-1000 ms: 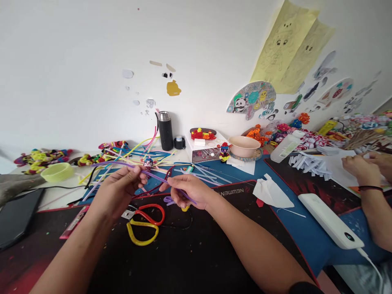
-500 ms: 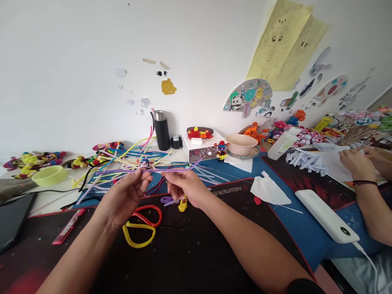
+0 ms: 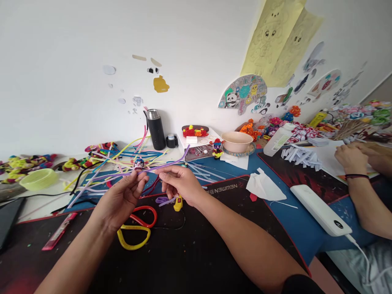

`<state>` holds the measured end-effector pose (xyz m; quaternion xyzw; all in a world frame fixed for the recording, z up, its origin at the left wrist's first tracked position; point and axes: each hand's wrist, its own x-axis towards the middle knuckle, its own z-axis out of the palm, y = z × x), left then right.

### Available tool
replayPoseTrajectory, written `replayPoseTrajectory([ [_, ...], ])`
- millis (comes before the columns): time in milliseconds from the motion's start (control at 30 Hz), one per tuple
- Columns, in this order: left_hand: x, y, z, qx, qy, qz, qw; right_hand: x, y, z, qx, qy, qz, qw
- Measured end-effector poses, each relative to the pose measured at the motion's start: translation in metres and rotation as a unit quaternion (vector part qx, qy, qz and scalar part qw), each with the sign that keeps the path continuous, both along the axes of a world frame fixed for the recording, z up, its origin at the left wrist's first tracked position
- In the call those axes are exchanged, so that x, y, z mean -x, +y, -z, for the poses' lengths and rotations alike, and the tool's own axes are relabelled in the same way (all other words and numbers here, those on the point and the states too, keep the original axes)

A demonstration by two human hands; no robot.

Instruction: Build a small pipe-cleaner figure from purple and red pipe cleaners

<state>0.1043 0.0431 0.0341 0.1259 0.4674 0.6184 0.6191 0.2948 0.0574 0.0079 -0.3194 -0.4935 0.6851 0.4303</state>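
My left hand (image 3: 124, 196) pinches a long purple pipe cleaner (image 3: 180, 159) between thumb and fingertips. My right hand (image 3: 177, 183) is closed on the same pipe cleaner a little to the right, and its free end curves up past the knuckles. A small doll-like figure (image 3: 139, 164) shows just above my left fingertips; whether it is held or stands behind them I cannot tell. Under my hands lie scissors with one red and one yellow handle (image 3: 134, 245), their blades hidden. Beside them are a yellow-ended tool (image 3: 178, 203) and a purple coil (image 3: 163, 201).
Loose coloured pipe cleaners (image 3: 147, 153) spread behind my hands. A black flask (image 3: 156, 132), a beige bowl (image 3: 236, 141) and a finished figure (image 3: 217, 148) stand near the wall. At right lie a white power bank (image 3: 320, 210) and a co-worker's hands (image 3: 352, 157).
The view has shifted slightly, so the scene sits further left. The pipe cleaner's free right end now bends more steeply upward. Both hands keep nearly the same pose.
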Motion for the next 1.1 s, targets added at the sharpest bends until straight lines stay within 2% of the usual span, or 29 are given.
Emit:
replayPoseTrajectory([
  [200, -0.002, -0.003, -0.002, -0.002, 0.027, 0.020, 0.999, 0.001, 0.001, 0.000, 0.007, 0.009, 0.018, 1.000],
  [467, -0.001, -0.005, 0.009, -0.017, 0.057, 0.064, 0.996, 0.001, 0.001, 0.000, 0.000, -0.006, 0.033, 0.999],
  [600, -0.001, -0.007, 0.013, -0.016, 0.085, 0.116, 0.989, 0.000, 0.001, -0.002, -0.015, -0.010, 0.036, 0.999],
  [700, 0.002, -0.006, 0.018, -0.023, 0.110, 0.149, 0.982, -0.001, 0.000, -0.003, -0.017, -0.015, 0.029, 0.999],
  [800, 0.011, -0.003, 0.023, -0.065, 0.125, 0.167, 0.976, -0.002, -0.001, -0.002, -0.028, -0.029, -0.007, 0.999],
  [933, 0.023, 0.001, 0.023, -0.112, 0.140, 0.149, 0.973, -0.002, -0.004, -0.002, -0.047, -0.064, -0.070, 0.994],
  [1100, 0.030, 0.002, 0.016, -0.116, 0.148, 0.109, 0.976, -0.002, -0.007, -0.005, -0.049, -0.112, -0.098, 0.988],
])
